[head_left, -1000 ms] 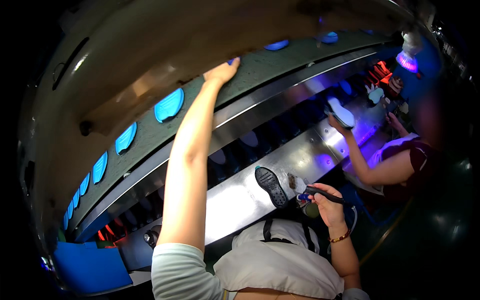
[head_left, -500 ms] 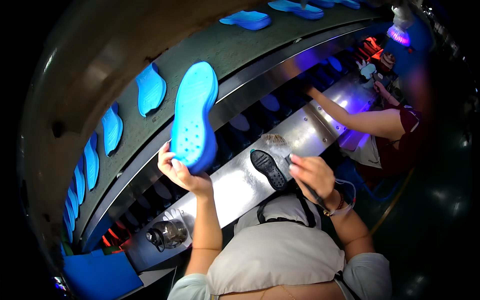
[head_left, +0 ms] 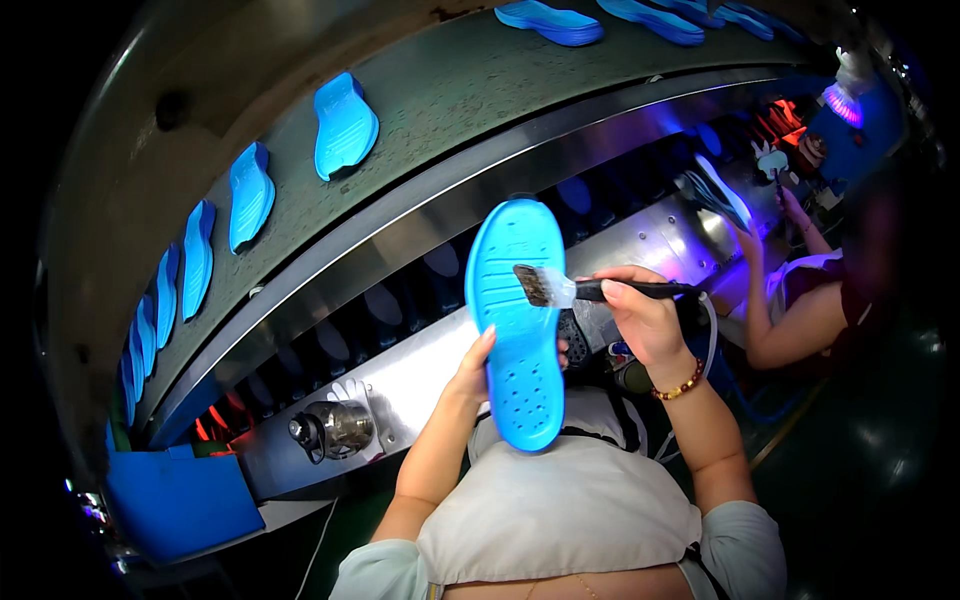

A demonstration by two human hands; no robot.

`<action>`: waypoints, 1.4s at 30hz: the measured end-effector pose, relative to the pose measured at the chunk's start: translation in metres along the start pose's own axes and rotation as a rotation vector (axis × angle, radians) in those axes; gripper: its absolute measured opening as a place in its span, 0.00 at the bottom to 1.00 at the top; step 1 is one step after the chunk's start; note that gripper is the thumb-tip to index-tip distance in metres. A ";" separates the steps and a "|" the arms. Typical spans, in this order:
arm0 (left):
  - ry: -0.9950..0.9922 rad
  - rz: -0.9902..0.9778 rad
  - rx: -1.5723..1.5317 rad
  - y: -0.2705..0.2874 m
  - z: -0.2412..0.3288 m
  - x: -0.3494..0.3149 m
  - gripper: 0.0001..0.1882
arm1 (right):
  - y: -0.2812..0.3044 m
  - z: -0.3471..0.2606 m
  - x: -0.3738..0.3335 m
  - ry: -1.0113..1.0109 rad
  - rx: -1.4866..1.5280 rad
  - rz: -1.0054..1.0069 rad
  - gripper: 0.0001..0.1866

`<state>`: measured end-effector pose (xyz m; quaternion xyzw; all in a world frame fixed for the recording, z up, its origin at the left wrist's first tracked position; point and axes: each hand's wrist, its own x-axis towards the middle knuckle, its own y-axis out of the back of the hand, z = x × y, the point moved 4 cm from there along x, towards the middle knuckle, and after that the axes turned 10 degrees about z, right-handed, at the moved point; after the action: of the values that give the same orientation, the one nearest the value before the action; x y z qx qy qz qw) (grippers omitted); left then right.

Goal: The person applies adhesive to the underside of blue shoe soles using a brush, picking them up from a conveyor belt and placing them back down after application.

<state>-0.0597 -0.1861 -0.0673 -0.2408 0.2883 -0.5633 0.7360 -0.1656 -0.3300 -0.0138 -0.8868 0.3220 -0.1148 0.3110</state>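
A blue shoe sole (head_left: 516, 345) stands in front of me, its holed end toward my body. My left hand (head_left: 472, 372) grips it, thumb on the near edge and fingertips showing past the opposite side. In my right hand (head_left: 645, 322) is a black-handled brush (head_left: 567, 289) with a clear ferrule. Its dark bristles lie over the ridged middle of the sole. A pale tube runs from the handle's end down past my wrist. Partly hidden behind the blue sole, a black sole (head_left: 576, 338) rests on the metal ledge.
A belt (head_left: 440, 95) ahead carries several more blue soles (head_left: 346, 125). Dark shoes (head_left: 385, 305) fill a shelf below it. On the metal ledge (head_left: 425, 385) stands a clear jug (head_left: 335, 428). A co-worker's arm (head_left: 800, 325) holds a sole at right. A blue bin (head_left: 180, 500) stands at lower left.
My left hand has brought the blue sole down and right, close to my body. My right hand has raised the brush onto it. Belt soles have shifted; the co-worker now holds up a sole.
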 end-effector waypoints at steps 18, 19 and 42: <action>-0.319 0.490 -0.326 0.019 -0.017 0.024 0.43 | -0.043 0.024 -0.018 0.682 -1.051 -0.275 0.07; -0.329 0.478 -0.289 0.025 -0.010 0.020 0.45 | -0.034 0.024 -0.029 0.613 -1.094 -0.329 0.08; -0.384 0.198 -0.357 -0.040 0.021 0.019 0.52 | -0.043 -0.037 -0.011 0.319 -0.644 -0.749 0.10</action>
<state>-0.0691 -0.2134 -0.0283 -0.4396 0.2605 -0.3729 0.7745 -0.1680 -0.3148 0.0418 -0.9635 0.0449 -0.2471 -0.0928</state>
